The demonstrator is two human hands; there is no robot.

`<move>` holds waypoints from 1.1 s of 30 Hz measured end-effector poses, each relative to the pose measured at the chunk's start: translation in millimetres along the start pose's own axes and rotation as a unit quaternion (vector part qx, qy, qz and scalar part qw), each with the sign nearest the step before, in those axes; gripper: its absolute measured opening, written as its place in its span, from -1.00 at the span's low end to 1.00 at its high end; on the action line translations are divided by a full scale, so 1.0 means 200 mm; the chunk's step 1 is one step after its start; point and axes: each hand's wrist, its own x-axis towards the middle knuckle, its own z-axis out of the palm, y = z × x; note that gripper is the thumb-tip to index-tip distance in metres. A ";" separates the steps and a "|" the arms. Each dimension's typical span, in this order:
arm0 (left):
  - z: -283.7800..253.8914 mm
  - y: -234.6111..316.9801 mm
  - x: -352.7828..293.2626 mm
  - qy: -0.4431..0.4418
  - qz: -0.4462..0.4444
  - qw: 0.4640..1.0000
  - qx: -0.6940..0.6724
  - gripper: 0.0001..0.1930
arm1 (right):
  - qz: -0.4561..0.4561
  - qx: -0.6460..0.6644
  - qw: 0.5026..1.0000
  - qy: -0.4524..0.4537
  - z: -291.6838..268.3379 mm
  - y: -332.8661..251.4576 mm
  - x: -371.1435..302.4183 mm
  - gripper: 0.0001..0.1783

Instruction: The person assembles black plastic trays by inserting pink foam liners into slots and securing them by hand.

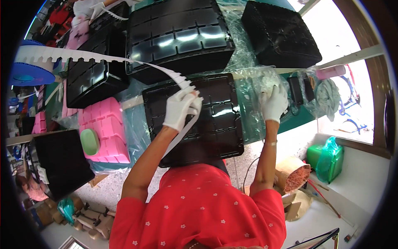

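My left hand (182, 108), in a white glove, pinches a white notched strip (83, 54) above a black plastic tray (222, 137) with a grid of compartments. From a blue reel (35, 74) on the left, the strip runs across to this hand, and its tail hangs down over the tray's left part. To the right of the tray, my right hand (275, 103), also gloved in white, has its fingers curled at a bundle of clear plastic (269, 74). What lies under those fingers is hidden.
More black trays stand at the back (178, 41), back right (277, 35) and left (97, 70). Pink moulded trays (103, 124) hold a green oval dish (89, 142). Dark boxes (295, 90) lie on the right. At far left, another person's gloved hand (97, 8) holds a strip.
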 end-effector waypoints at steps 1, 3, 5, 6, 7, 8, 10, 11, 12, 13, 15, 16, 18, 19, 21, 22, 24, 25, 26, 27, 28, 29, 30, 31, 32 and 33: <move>0.01 -0.01 0.02 0.000 0.002 1.000 0.010 -0.62 | 0.006 0.201 0.975 -0.089 -0.10 -0.10 -0.05 -0.41; 0.05 -0.01 0.05 0.011 0.003 1.000 0.019 -0.66 | 0.078 0.542 0.777 -0.311 -0.33 -0.41 -0.17 -0.29; 0.13 -0.02 0.06 0.020 0.015 1.000 0.000 -0.65 | -0.030 0.675 0.659 -0.329 -0.23 -0.60 -0.39 -0.11; 0.14 -0.03 0.06 0.037 0.028 0.999 -0.025 -0.64 | -0.031 0.744 0.556 -0.369 -0.26 -0.70 -0.40 -0.09; 0.14 -0.02 0.07 0.040 0.003 0.999 0.015 -0.66 | 0.033 0.789 0.495 -0.362 -0.26 -0.77 -0.44 -0.15; 0.13 -0.04 0.10 0.038 0.004 0.999 0.020 -0.66 | 0.035 0.793 0.492 -0.358 -0.26 -0.77 -0.43 -0.15; 0.10 -0.05 0.11 0.033 0.035 0.998 0.043 -0.71 | 0.200 0.823 0.385 -0.367 -0.26 -0.79 -0.41 -0.41; 0.09 -0.06 0.10 0.028 0.061 0.997 0.022 -0.74 | 0.222 0.785 0.443 -0.372 -0.27 -0.80 -0.38 -0.43; 0.08 -0.03 0.09 0.027 0.061 0.997 0.026 -0.74 | 0.238 0.757 0.483 -0.371 -0.25 -0.78 -0.37 -0.42; 0.06 -0.01 0.09 -0.005 0.060 0.997 0.048 -0.75 | 0.200 0.730 0.543 -0.364 -0.24 -0.74 -0.36 -0.43; 0.01 0.03 0.08 -0.046 0.050 0.994 0.082 -0.78 | 0.137 0.681 0.638 -0.331 -0.21 -0.68 -0.34 -0.45; -0.02 0.04 0.09 -0.045 0.048 0.994 0.082 -0.78 | 0.084 0.636 0.710 -0.291 -0.21 -0.66 -0.33 -0.49; -0.08 0.05 0.12 -0.176 -0.006 0.984 0.007 -0.80 | 0.054 0.628 0.733 -0.256 -0.21 -0.62 -0.31 -0.58; -0.09 0.04 0.13 -0.209 -0.015 0.977 -0.029 -0.83 | 0.055 0.627 0.733 -0.257 -0.21 -0.60 -0.30 -0.58; -0.06 0.06 0.11 -0.191 -0.038 0.981 -0.017 -0.82 | 0.047 0.645 0.735 -0.205 -0.21 -0.57 -0.28 -0.70; -0.04 0.08 0.09 -0.173 -0.059 0.983 -0.004 -0.81 | 0.049 0.644 0.736 -0.204 -0.21 -0.55 -0.27 -0.70; -0.02 0.09 0.08 -0.203 -0.029 0.977 0.053 -0.76 | 0.047 0.604 0.761 -0.233 -0.20 -0.52 -0.25 -0.79; -0.01 0.08 0.08 -0.193 0.001 0.977 0.094 -0.77 | 0.049 0.603 0.761 -0.232 -0.20 -0.53 -0.25 -0.79; -0.01 0.07 0.09 -0.182 0.032 0.974 0.135 -0.77 | 0.111 0.620 0.736 -0.247 -0.19 -0.54 -0.24 -0.80; 0.00 0.05 0.11 -0.184 0.030 0.973 0.135 -0.77 | 0.173 0.633 0.709 -0.261 -0.19 -0.55 -0.24 -0.81; 0.02 0.02 0.14 -0.166 0.057 0.972 0.157 -0.79 | 0.176 0.631 0.709 -0.260 -0.18 -0.55 -0.23 -0.81; 0.03 -0.01 0.17 -0.147 0.083 0.969 0.180 -0.80 | 0.202 0.610 0.709 -0.291 -0.16 -0.55 -0.22 -0.79; 0.04 -0.06 0.22 -0.148 0.082 0.969 0.180 -0.80 | 0.227 0.588 0.706 -0.323 -0.14 -0.54 -0.20 -0.76; 0.05 -0.10 0.26 -0.078 0.138 0.946 0.284 -0.81 | 0.228 0.588 0.706 -0.322 -0.11 -0.54 -0.20 -0.76; 0.08 -0.13 0.29 -0.007 0.192 0.904 0.382 -0.81 | 0.222 0.583 0.726 -0.288 -0.04 -0.54 -0.22 -0.74; 0.13 -0.12 0.28 0.015 0.222 0.893 0.391 -0.79 | 0.216 0.578 0.745 -0.255 0.00 -0.53 -0.23 -0.72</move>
